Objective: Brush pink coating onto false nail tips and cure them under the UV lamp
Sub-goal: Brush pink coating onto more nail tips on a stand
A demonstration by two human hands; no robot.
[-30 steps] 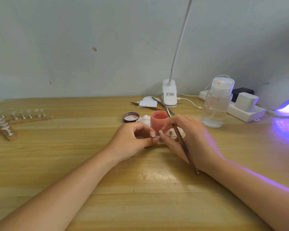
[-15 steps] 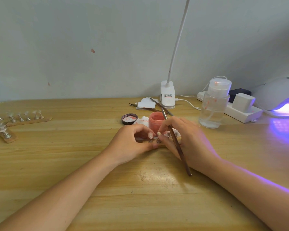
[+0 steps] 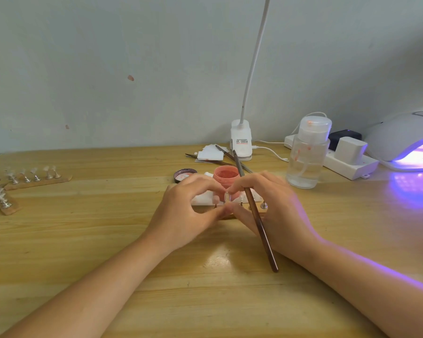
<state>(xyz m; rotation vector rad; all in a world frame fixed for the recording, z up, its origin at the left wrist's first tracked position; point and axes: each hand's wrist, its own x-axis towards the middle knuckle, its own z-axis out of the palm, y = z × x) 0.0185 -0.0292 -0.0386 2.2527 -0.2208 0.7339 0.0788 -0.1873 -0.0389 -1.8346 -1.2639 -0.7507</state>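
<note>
My left hand (image 3: 181, 211) and my right hand (image 3: 271, 206) meet at the table's middle over a small wooden strip (image 3: 259, 211) with metal nail stands. A clear false nail tip (image 3: 227, 197) stands between my fingertips; both hands pinch at it. My right hand also holds a long brown brush (image 3: 253, 211) slanting up to the left. Just behind my fingers stands an open pot of pink coating (image 3: 226, 174), with its lid (image 3: 185, 173) lying to the left. The UV lamp (image 3: 405, 140) glows violet at the far right.
Two wooden strips with nail tips on stands (image 3: 34, 176) lie at the far left. A clear pump bottle (image 3: 308, 154), a white power strip with plugs (image 3: 347, 162), a clip lamp (image 3: 241, 142), white pads (image 3: 210, 154) and metal tools sit along the back.
Both hands have stayed together at the nail stand; the brush's handle has tipped slightly and the view has shifted a little. The nail tip now shows between the fingertips.
</note>
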